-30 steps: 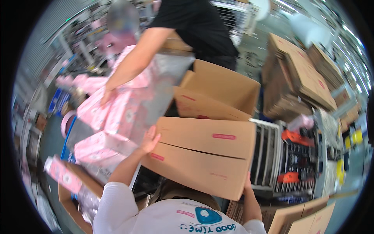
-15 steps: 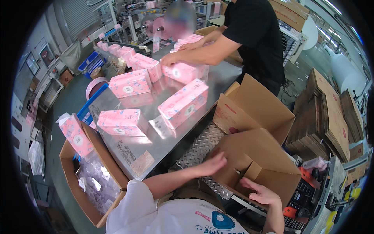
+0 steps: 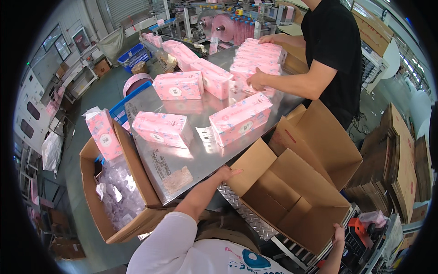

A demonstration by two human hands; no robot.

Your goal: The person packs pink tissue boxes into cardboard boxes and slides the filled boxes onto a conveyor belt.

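An open brown cardboard box (image 3: pixel 267 197) stands in front of me with its flaps spread outward. My left hand (image 3: pixel 227 173) grips the edge of its left flap, the thumb lying on the cardboard. Around the box's near right edge my right hand (image 3: pixel 338 234) is closed, some of its fingers hidden. Beyond the far flap is a second open box (image 3: pixel 317 144). On the metal table, the closest pink wrapped pack (image 3: pixel 242 119) lies a little beyond my left hand. Another pink pack (image 3: pixel 163 129) lies farther left.
A co-worker (image 3: pixel 331 55) in a black shirt handles a row of pink packs (image 3: pixel 258 59) across the metal table (image 3: pixel 153 171). At left, a carton (image 3: pixel 89 182) holds clear plastic scraps and an upright pink pack. Flattened cartons (image 3: pixel 394 160) are stacked at right, near a roller conveyor (image 3: pixel 296 255).
My hands have moved apart onto the box's left flap and right edge, and its left flap now lies outward. The co-worker's hands moved onto the row of packs. The view has shifted.
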